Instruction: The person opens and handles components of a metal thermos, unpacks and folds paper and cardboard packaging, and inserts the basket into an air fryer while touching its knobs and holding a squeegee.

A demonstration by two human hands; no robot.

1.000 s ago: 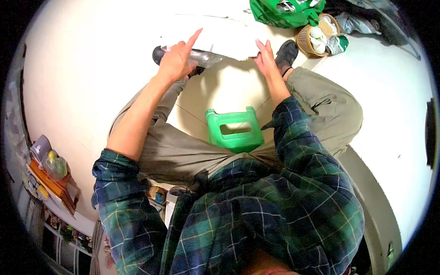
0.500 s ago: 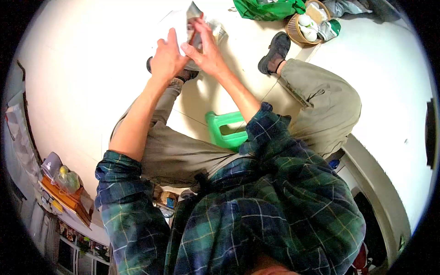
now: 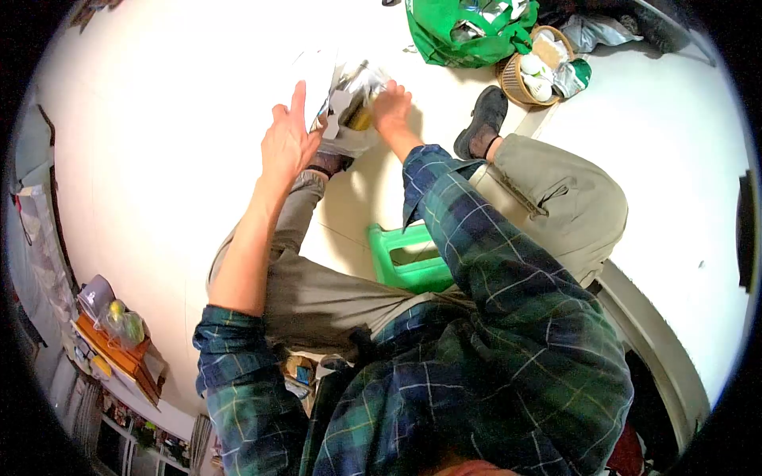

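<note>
My left hand [image 3: 287,144] is at the upper left, its index finger stretched out and its thumb against a pale, card-like piece [image 3: 339,109] with a notched edge. Much of that piece is lost in the bright floor. To the right, my right hand [image 3: 393,111] has its fingers curled at the rim of a clear plastic bag [image 3: 367,79]; motion blurs the contact. Something yellow [image 3: 360,119] shows inside the bag. The bag stands on the floor by my left shoe [image 3: 332,163], and its lower part is partly hidden.
A green plastic stool [image 3: 413,274] is below me, between my legs. At the upper right are a green bag [image 3: 464,36] with things in it and a wicker basket [image 3: 516,83] full of white items. A wooden surface [image 3: 119,357] with bagged goods is at the left.
My hands have moved apart; the right has gone right and down to the bag. The shiny packet held up between them no longer shows there. The view has shifted slightly.
</note>
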